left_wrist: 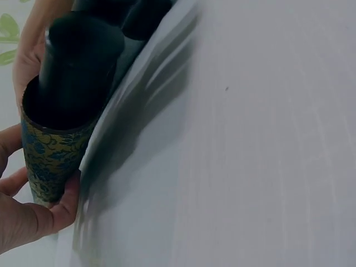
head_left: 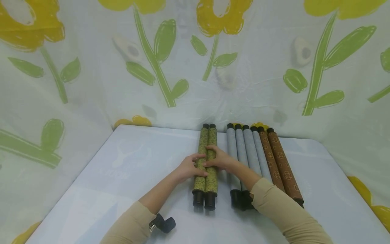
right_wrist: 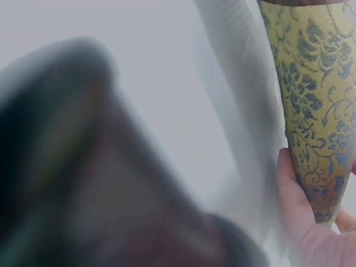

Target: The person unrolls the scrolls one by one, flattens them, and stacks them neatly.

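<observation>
Two rolled scrolls with yellow floral fabric and black end knobs lie side by side on the white table (head_left: 128, 183). My left hand (head_left: 187, 168) grips the left yellow scroll (head_left: 199, 183) about its middle, thumb and fingers on either side. The right yellow scroll (head_left: 211, 184) is held by my right hand (head_left: 221, 159), fingers over it from the right. In the left wrist view, my left fingers (left_wrist: 67, 206) curl round a scroll (left_wrist: 55, 153) near its far part. The right wrist view shows my right hand (right_wrist: 314, 233) around patterned fabric (right_wrist: 317, 94).
Right of the yellow pair lie several pale grey scrolls (head_left: 232, 145), then two brown scrolls (head_left: 284, 162) with a flower pattern. My right forearm crosses over them. A black wrist camera (head_left: 166, 224) shows by the left sleeve. A flower-printed curtain (head_left: 259, 74) hangs behind the table.
</observation>
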Available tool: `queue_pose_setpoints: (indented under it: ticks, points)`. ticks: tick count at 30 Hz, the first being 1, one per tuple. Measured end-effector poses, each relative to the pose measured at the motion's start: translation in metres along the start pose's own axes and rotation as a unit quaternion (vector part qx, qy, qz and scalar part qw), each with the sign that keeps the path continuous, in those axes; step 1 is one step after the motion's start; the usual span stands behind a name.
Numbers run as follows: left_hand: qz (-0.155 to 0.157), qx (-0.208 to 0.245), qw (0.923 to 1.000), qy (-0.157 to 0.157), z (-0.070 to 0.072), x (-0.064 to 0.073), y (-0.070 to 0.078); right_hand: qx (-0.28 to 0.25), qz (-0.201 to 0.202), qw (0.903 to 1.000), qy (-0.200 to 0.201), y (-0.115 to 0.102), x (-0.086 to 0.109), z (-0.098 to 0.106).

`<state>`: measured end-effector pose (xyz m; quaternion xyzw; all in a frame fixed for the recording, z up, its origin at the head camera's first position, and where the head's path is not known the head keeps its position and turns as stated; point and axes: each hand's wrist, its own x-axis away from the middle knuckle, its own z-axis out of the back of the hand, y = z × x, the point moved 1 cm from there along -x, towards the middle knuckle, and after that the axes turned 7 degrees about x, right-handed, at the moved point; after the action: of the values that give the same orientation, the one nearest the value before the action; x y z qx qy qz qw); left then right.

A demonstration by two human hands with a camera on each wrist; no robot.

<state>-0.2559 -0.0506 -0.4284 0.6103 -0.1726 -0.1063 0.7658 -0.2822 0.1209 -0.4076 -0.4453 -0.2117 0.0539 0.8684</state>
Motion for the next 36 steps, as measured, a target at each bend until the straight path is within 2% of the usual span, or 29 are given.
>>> queue_pose_setpoints:
  ticks: [6,13,18,25,36]
  points:
    - [0.0,0.006,0.9998,0.019,0.009,0.006,-0.001,-0.008,0.011,0.9999,-0.007,-0.007,-0.003,-0.007]
    - [0.0,-0.012,0.9987,0.05,0.02,0.012,-0.011,-0.017,0.015,0.9996,-0.014,-0.013,-0.01,-0.023]
    - [0.0,-0.007,0.9977,0.067,0.031,0.018,-0.017,-0.013,0.045,0.9988,-0.012,-0.018,-0.015,-0.036]
    - [0.003,0.014,0.9974,0.071,0.042,0.025,-0.02,-0.013,0.058,0.9982,-0.01,-0.026,-0.021,-0.048]
    - [0.013,0.0,0.9978,0.066,0.069,0.033,-0.025,-0.006,0.062,0.9978,-0.022,-0.04,-0.036,-0.066]
